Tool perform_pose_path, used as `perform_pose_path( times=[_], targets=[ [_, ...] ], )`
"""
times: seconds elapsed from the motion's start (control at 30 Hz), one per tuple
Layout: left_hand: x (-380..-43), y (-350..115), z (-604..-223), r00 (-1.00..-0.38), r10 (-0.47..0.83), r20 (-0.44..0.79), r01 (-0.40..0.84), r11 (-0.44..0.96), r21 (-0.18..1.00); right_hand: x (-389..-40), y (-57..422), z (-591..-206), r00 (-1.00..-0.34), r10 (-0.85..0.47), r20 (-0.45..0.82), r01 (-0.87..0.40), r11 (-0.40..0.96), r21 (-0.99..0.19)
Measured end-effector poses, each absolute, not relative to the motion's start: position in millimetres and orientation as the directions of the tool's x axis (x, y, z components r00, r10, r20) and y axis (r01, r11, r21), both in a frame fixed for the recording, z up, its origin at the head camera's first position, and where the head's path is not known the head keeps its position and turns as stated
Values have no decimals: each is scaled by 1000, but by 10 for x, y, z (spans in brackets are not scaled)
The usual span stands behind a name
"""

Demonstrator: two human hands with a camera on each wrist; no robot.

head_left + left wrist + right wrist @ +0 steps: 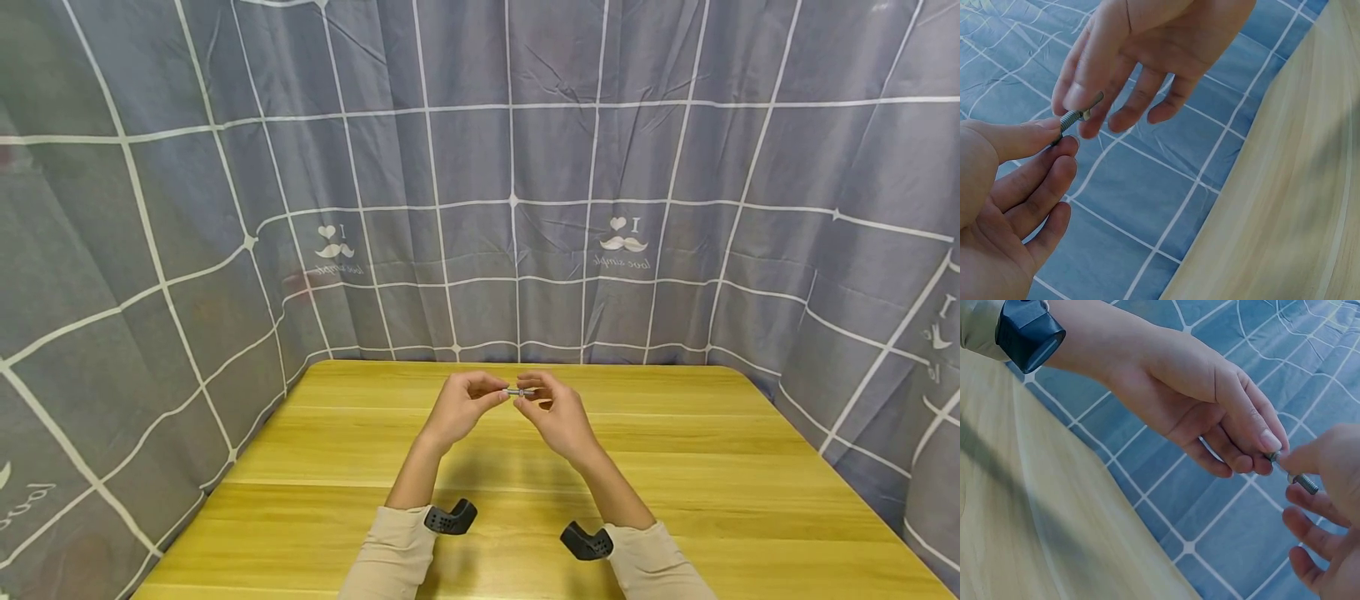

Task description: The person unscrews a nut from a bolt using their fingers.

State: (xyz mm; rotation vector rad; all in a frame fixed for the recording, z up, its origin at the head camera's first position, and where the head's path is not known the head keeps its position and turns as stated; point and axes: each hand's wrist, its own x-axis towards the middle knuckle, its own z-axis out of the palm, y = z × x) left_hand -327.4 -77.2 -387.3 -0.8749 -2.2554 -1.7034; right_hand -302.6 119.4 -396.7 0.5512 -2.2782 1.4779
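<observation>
A small metal bolt [1070, 120] is held level above the table in front of me. My left hand [458, 407] pinches one end of it between thumb and index finger. Along its shank sits a small nut [1292, 478], with threads showing beyond it in the right wrist view. My right hand [556, 413] has thumb and index finger on either side of the nut, slightly spread, with gaps around the metal. In the left wrist view the right thumb [1082, 90] lies behind the bolt, and the other right fingers hang loosely bent.
A yellow wood-grain table [330, 467] extends beneath both hands. Grey curtains [472, 250] with white grid lines hang behind it and along both sides. Black devices are strapped at both wrists, the left one [452, 517] and the right one [587, 542].
</observation>
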Motion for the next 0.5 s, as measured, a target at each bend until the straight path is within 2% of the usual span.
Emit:
perform_pose_path(
  times=[0.5],
  targets=[
    [-3288, -778, -3878, -796, 353, 492, 568, 152, 809, -3011, 1175, -3953, -845, -117, 522, -525, 375, -764]
  ],
)
